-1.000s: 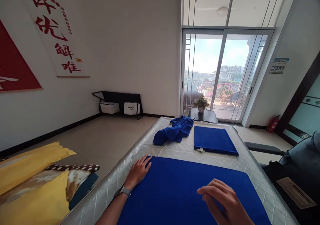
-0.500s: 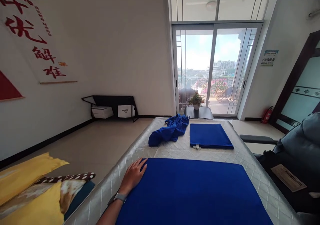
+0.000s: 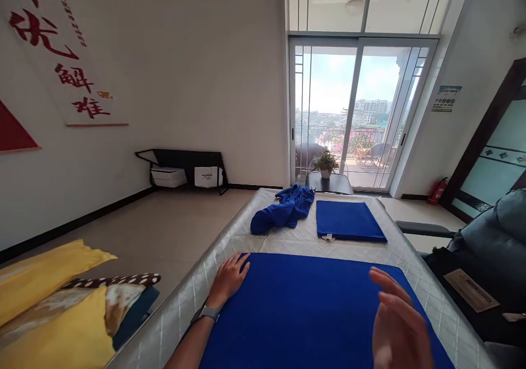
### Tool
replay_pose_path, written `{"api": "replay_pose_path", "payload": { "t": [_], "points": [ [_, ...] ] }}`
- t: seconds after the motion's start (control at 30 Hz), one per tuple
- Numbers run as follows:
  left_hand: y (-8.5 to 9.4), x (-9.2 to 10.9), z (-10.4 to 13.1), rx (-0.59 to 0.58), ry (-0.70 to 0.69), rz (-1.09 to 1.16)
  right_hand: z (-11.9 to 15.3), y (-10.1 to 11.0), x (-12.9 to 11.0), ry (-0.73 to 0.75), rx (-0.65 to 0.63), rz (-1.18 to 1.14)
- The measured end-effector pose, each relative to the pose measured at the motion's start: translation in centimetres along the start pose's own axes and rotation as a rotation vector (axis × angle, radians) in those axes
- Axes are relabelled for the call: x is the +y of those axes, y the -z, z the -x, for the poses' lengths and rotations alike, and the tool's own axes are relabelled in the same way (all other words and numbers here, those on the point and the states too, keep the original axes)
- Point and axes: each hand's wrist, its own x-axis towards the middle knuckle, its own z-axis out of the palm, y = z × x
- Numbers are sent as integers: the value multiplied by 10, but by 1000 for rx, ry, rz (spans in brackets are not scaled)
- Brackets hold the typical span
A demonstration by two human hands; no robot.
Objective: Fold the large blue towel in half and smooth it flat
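Note:
A large blue folded cloth (image 3: 308, 309) lies flat on a quilted white mattress (image 3: 435, 287) before me. Resting on the cloth's left far edge is my left hand (image 3: 230, 276), palm down with its fingers stretched out. My right hand (image 3: 400, 320) is raised over the cloth's right side, with fingers extended and slightly bent and nothing seen in it. Farther back on the mattress lie a neatly folded blue cloth (image 3: 349, 220) with a small white tag and, to its left, a crumpled blue cloth (image 3: 285, 210).
Yellow and patterned bedding (image 3: 78, 303) lies low on the left. A dark armchair (image 3: 493, 237) stands close on the right. Beyond the mattress is a chair (image 3: 329, 184) bearing a potted plant (image 3: 325, 163), before a glass sliding door (image 3: 324, 106).
My right hand has come into view over the cloth's right side. My left hand stays flat on the cloth's edge. The view has shifted slightly.

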Motion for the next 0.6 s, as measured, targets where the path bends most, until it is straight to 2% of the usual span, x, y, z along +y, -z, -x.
{"api": "replay_pose_path", "payload": {
  "t": [0.07,0.2,0.27,0.33,0.4,0.47,0.53,0.6],
  "points": [
    [0,0,0,1,-6,-4,-15,-41,19,-15,-116,-2],
    [-3,-2,0,16,-21,6,-19,-132,53,-71,-546,144],
    [-5,-4,0,34,-27,11,-12,-172,64,-97,-669,197],
    [-7,-6,-1,47,-26,15,-7,-204,72,-116,-732,216],
    [-7,-7,-2,47,-25,17,-4,-226,79,-137,-762,221],
    [-7,-7,-3,31,-27,15,-3,-239,86,-175,-783,224],
    [-6,-7,-3,21,-26,12,-2,-243,96,-216,-795,230],
    [-5,-6,-2,15,-24,14,1,-239,108,-250,-801,249]
  ]
}}
